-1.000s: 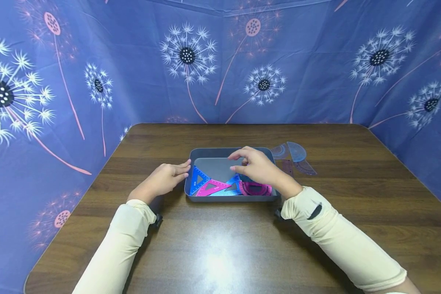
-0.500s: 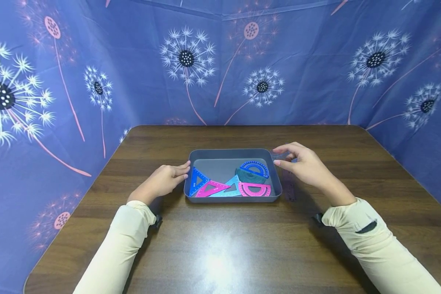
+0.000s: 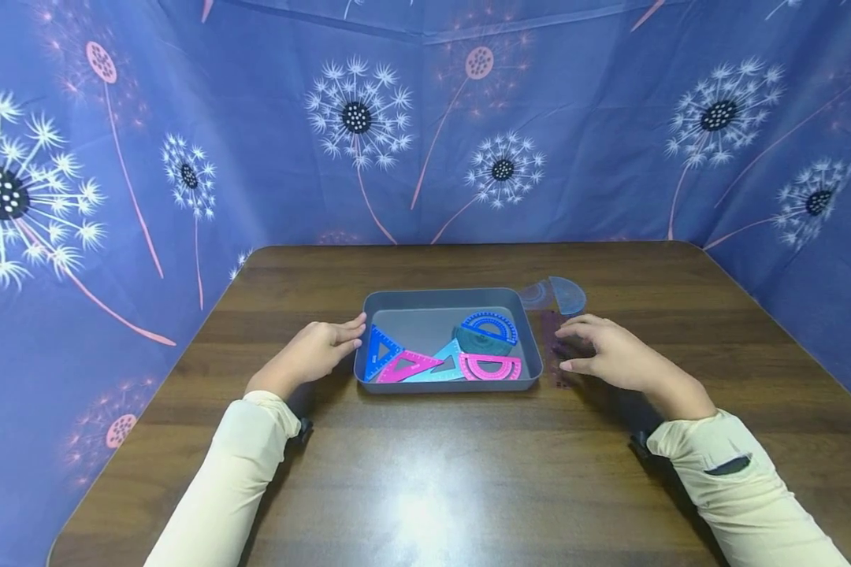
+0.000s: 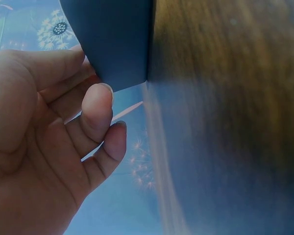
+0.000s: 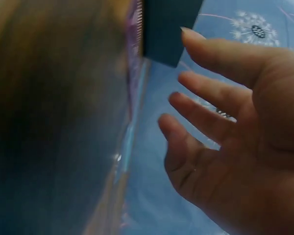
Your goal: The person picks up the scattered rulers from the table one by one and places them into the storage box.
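Observation:
My left hand (image 3: 305, 354) touches the left side of a grey tray (image 3: 411, 311) with its fingertips, fingers mostly straight. Inside the tray lie a blue set square (image 3: 373, 354), a pink set square (image 3: 427, 361), a light blue set square (image 3: 425, 376), a pink protractor (image 3: 492, 376), and a blue protractor (image 3: 485, 331) over a dark teal half-circle piece (image 3: 485, 344). To the tray's right, my right hand (image 3: 613, 358) hovers with loosely bent, spread fingers and holds nothing. Its fingertips are nearest a see-through purple strip, seemingly a ruler (image 3: 549, 327), on the table, partly hidden by them.
A clear protractor (image 3: 536, 295) and a clear bluish half-circle piece (image 3: 569, 295) lie behind the purple strip, close to the tray's far right corner. The wooden table (image 3: 312, 488) meets a blue dandelion-print cloth (image 3: 255, 118) at its back and sides.
My right hand has moved from over the tray to the right, then a little nearer me beside the purple strip. Its move uncovers the blue protractor and teal piece. The left hand stays put.

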`<state>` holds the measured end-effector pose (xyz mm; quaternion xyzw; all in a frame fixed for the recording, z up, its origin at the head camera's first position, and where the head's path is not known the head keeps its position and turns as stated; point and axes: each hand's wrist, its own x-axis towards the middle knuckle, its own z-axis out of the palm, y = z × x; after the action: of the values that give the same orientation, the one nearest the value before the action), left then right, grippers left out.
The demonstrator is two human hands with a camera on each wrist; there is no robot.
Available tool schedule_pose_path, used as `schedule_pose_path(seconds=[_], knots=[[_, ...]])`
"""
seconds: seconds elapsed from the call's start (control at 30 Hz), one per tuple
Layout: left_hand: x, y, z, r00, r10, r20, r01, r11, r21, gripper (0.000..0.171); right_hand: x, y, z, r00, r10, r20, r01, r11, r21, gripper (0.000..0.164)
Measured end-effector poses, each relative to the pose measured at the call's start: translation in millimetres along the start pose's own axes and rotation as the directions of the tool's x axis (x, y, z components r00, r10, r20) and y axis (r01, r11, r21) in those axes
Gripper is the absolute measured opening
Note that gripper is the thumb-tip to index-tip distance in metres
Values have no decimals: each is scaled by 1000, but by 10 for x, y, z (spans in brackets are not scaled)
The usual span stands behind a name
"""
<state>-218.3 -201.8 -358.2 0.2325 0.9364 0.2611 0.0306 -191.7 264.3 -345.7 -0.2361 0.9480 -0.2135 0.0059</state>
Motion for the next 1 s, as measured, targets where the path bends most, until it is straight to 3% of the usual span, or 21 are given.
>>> schedule_pose_path(seconds=[0.17,0.5,0.8,1.0], knots=[[-20,-10,19,1000,-5,5,5,1000,3,40,-31,10,98,996,-40,83,44,998,-49,58],[-32,-14,17,1000,-6,11,7,1000,-24,40,-63,-50,148,991,-44,129,51,997,-50,71],[-19,-6,14,1000,-4,6,4,1000,-19,40,-74,-17,148,988,1,155,11,997,-79,62],[-1,-4,15,1000,11,-6,-11,1000,20,40,-67,20,110,991,9,132,-1,998,-61,58]])
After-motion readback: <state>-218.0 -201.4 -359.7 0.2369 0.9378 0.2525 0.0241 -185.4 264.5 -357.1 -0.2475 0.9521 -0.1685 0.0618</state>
